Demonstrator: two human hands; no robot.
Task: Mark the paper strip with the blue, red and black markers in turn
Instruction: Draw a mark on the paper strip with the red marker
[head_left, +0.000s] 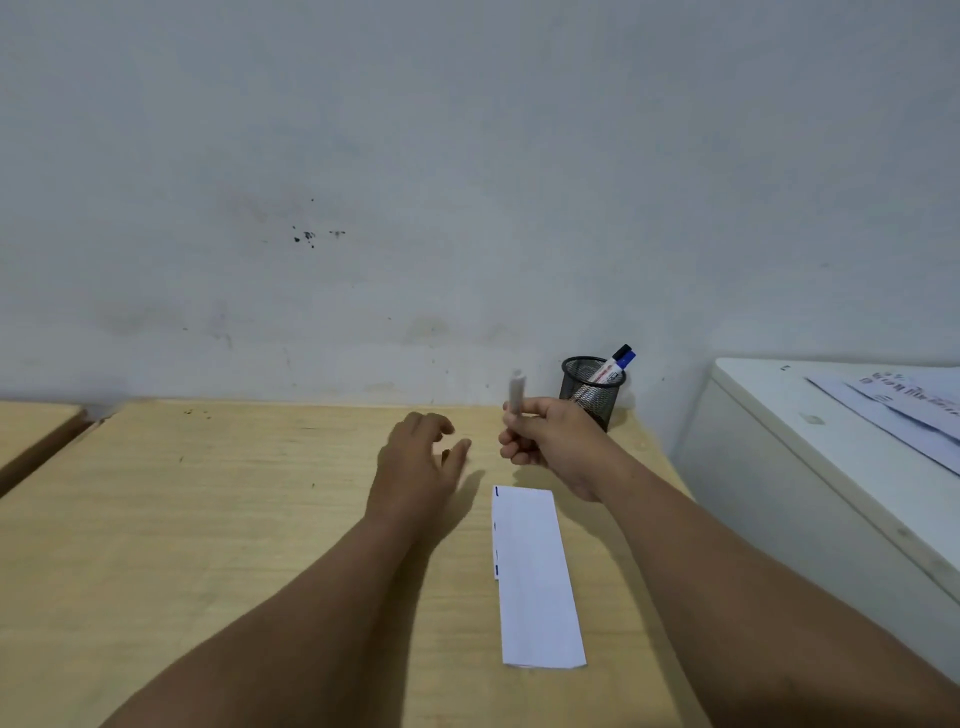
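A white paper strip (535, 577) lies lengthwise on the wooden table (208, 519), with small blue marks along its left edge. My right hand (550, 441) hovers beyond the strip's far end, shut on a white-barrelled marker (516, 391) that points upward and is blurred; its colour cannot be told. My left hand (421, 462) hovers just left of it, fingers apart, holding nothing. A black mesh pen cup (592, 392) behind my right hand holds two markers, one with a blue cap (627, 357) and one with a black cap.
A stained wall stands close behind the table. A white cabinet (831, 467) with printed sheets (904, 410) on top is at the right. A second wooden tabletop (31, 426) adjoins at the far left.
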